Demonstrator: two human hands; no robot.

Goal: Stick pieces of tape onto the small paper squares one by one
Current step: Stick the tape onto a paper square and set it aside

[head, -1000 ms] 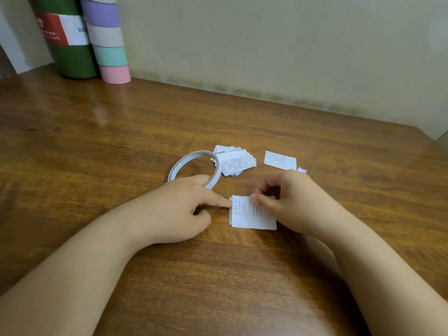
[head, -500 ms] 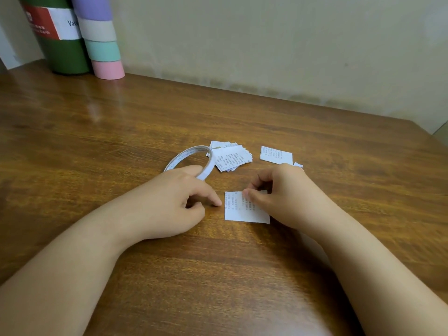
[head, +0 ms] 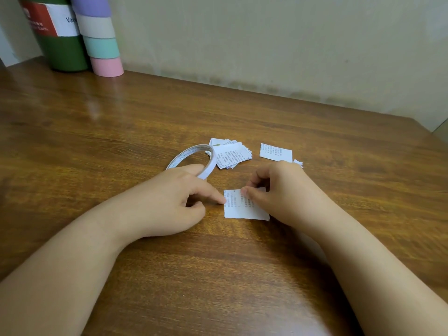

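Square (head: 244,206) lay flat on surface (head: 121,132), near centre, between both hands. Left hand (head: 169,202): index straight, tip touching square's left edge, other fingers curled, holding nothing. Right hand (head: 278,190): thumb pressed on square's top, fingers curled above far edge, maybe pinching tape piece; could not tell. Roll (head: 192,159) just far of left hand, nearer that hand. Stack (head: 231,154) and lone square (head: 276,152) farther off.
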